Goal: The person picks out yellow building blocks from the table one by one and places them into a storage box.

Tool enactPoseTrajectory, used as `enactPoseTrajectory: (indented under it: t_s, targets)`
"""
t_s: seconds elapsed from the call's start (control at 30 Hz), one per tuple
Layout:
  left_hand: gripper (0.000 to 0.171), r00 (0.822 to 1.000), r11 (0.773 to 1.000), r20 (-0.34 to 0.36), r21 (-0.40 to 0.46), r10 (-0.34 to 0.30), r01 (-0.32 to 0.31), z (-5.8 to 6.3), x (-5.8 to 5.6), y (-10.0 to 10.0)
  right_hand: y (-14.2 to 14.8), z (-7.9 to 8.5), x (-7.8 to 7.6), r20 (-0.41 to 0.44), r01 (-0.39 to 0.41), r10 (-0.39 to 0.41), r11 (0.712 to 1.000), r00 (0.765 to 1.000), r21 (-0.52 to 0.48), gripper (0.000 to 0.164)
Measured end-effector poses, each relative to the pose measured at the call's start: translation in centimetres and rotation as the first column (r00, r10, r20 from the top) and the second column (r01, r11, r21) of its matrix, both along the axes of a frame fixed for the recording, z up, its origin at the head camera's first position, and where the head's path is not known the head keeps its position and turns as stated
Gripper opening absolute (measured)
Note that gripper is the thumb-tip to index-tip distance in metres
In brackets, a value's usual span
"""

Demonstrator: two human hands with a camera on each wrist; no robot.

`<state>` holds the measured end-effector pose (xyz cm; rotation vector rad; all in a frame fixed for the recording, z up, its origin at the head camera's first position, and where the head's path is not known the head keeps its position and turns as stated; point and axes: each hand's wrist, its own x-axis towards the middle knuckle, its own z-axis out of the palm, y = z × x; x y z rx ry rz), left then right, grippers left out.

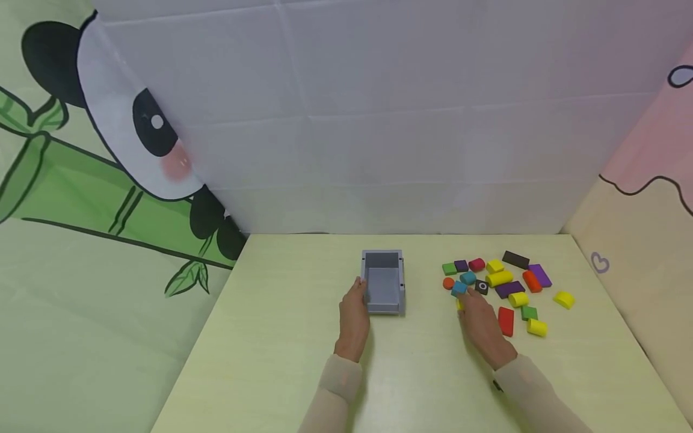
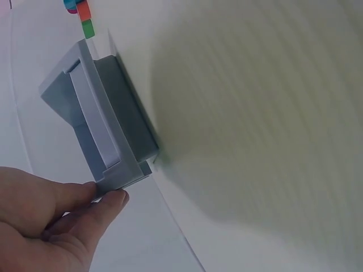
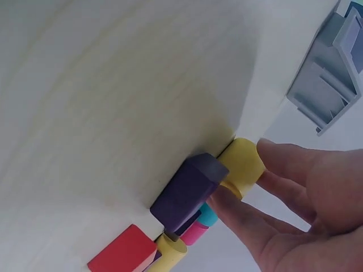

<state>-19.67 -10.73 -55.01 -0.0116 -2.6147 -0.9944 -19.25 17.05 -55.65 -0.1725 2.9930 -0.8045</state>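
Observation:
My left hand [image 1: 354,322] holds the near left edge of a grey plastic bin [image 1: 384,311]. In the left wrist view, the thumb and fingers [image 2: 108,207] pinch the rim of the bin [image 2: 133,122]. My right hand [image 1: 484,322] reaches down at the near left side of a group of coloured blocks. In the right wrist view, its thumb and fingers pinch a yellow rounded block [image 3: 245,164]. A dark purple block [image 3: 187,190] stands right beside that one. A blue block [image 1: 459,288] lies just beyond the right fingertips in the head view.
Several other blocks lie to the right, among them a red block [image 1: 506,322], a yellow cylinder [image 1: 537,328], an orange cylinder [image 1: 532,281] and a black block [image 1: 516,260]. The pale table [image 1: 271,325] meets a cloth wall [image 1: 379,207] at its back edge.

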Motion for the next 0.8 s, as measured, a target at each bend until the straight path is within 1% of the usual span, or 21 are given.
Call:
enactPoseTrajectory:
  t_s: [0.1,0.23,0.4,0.5,0.57,0.67,0.8]
  targets:
    - [0.042,1.0,1.0,-0.024,-0.015,-0.002,0.001,-0.1,0.0,-0.1,0.0,0.0,0.0,0.008,-0.001,0.001,1.0,1.0,-0.013,0.038]
    - [0.041,0.999,1.0,-0.035,-0.011,-0.005,0.004,-0.3,0.0,-0.1,0.0,0.0,0.1,0.031,-0.001,0.002,1.0,1.0,-0.029,0.037]
    - [0.041,1.0,0.999,-0.021,0.037,0.003,-0.003,-0.5,0.0,-0.1,0.0,0.2,0.2,0.079,0.007,-0.003,0.999,0.997,-0.053,0.038]
    - [0.041,1.0,0.999,-0.018,0.042,0.012,-0.011,-0.3,0.0,0.0,-0.2,0.6,0.2,0.095,0.008,-0.003,0.998,0.995,-0.059,0.038]
    - [0.041,1.0,0.999,-0.021,0.035,0.018,-0.017,-0.1,0.1,0.0,-0.4,0.8,0.3,0.085,0.002,0.003,0.998,0.996,-0.059,0.039]
    - [0.042,1.0,0.999,-0.022,0.033,0.02,-0.019,0.2,0.2,0.0,-0.7,1.3,0.5,0.045,-0.018,0.021,0.998,0.999,-0.065,0.038]
    - [0.043,0.999,0.999,-0.019,0.024,0.028,-0.027,0.5,0.4,0.1,-1.0,2.1,0.7,0.017,-0.042,0.044,0.994,0.999,-0.103,0.037]
